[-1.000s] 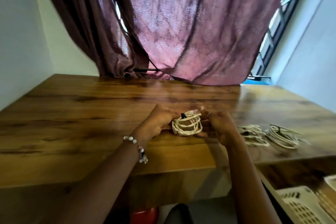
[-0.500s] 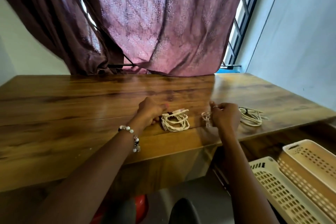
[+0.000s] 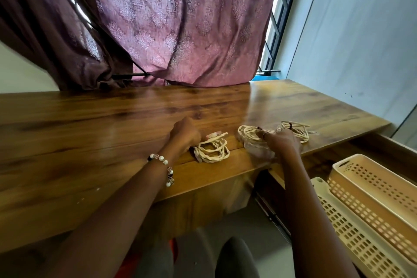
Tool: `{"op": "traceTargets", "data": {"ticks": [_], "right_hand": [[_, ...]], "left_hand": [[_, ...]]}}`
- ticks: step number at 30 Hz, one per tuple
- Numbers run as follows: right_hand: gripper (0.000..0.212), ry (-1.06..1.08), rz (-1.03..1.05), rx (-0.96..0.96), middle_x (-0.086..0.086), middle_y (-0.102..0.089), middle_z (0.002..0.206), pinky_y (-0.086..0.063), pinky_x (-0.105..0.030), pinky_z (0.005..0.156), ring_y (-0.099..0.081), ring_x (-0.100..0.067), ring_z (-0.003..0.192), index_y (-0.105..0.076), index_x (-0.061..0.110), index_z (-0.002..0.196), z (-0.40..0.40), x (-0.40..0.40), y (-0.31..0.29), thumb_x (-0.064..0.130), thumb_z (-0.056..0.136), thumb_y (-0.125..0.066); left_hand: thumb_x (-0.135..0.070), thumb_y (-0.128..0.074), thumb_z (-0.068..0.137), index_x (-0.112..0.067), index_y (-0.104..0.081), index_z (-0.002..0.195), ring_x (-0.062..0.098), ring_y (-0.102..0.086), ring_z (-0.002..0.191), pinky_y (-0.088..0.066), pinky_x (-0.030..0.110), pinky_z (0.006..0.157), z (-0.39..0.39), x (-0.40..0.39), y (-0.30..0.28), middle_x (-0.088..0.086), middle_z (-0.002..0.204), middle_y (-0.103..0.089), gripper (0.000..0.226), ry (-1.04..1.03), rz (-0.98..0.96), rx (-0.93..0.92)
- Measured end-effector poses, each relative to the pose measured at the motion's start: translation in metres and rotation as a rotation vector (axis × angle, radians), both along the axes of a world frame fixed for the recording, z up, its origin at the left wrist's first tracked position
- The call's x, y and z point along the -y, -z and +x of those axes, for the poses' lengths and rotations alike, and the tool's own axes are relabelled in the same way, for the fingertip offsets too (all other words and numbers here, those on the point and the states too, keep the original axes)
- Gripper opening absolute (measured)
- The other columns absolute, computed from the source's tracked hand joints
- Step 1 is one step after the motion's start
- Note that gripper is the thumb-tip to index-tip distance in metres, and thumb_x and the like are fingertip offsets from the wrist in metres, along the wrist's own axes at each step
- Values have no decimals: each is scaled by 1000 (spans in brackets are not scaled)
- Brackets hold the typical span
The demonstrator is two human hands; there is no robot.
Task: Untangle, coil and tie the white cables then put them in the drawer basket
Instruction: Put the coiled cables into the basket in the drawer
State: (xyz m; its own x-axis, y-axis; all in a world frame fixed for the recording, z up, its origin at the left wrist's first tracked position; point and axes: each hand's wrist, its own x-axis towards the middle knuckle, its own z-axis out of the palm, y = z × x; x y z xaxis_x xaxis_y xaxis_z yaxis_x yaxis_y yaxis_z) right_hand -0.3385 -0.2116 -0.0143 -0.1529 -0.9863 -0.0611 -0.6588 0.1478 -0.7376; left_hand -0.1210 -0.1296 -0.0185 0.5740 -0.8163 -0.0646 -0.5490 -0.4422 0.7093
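So three coiled, tied bundles of white cable sit near the front edge of the glossy wooden desk. The left hand is curled and resting against the left bundle, though I can't tell if it's actually pinching anything. The right hand grips the middle bundle. The third bundle lies just beyond it, far right. The cream perforated plastic drawer baskets sit low on the right.

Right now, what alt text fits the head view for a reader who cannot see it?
A person's left hand and right hand each rest at a coiled white cable on a wooden desk; a third coil lies farther right. Perforated drawer baskets sit open at lower right.
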Motion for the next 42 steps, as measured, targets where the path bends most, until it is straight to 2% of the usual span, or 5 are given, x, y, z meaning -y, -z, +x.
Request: {"op": "traceTargets", "data": {"ticks": [7, 15, 23, 27, 42], "right_hand": [[52, -30, 202, 367, -13, -63, 96, -56, -31, 51, -66, -22, 77, -57, 7, 103, -6, -13, -3, 16, 62, -87], [42, -153, 47, 586, -17, -71, 89, -53, -33, 56, -65, -24, 72, -67, -3, 98, -69, -48, -16, 14, 63, -83], [14, -9, -38, 591, -12, -72, 73, -59, -32, 62, -68, -19, 63, -70, -3, 86, -221, -73, -46, 8, 78, -72], [39, 308, -96, 667, -20, -70, 83, -60, -46, 70, -70, -30, 71, -67, -6, 90, -299, -64, -42, 11, 59, -81], [34, 404, -58, -527, -11, -67, 87, -43, -29, 56, -63, -24, 77, -64, 5, 90, -348, -3, 44, 33, 78, -77]], "left_hand": [[-23, -76, 80, 3, -57, 110, 19, -61, 60, -45, 24, 41, -9, -3, -5, 10, 80, -62, 44, 100, -105, -219], [-7, -76, 78, 4, -64, 81, 18, -59, 42, -55, 32, 42, -34, 1, -24, 17, 71, -65, 16, 172, -210, -524], [-6, -73, 80, 7, -64, 94, 16, -66, 53, -57, 28, 48, -152, 43, -43, 16, 80, -68, 22, 390, -318, -700], [-11, -78, 75, -1, -64, 97, 26, -67, 76, -49, 25, 38, -237, 68, -32, 15, 93, -68, 29, 471, -236, -754], [-10, -79, 76, -6, -59, 86, 26, -70, 74, -59, 39, 51, -387, 150, 25, 13, 90, -62, 23, 602, -25, -174]]}}
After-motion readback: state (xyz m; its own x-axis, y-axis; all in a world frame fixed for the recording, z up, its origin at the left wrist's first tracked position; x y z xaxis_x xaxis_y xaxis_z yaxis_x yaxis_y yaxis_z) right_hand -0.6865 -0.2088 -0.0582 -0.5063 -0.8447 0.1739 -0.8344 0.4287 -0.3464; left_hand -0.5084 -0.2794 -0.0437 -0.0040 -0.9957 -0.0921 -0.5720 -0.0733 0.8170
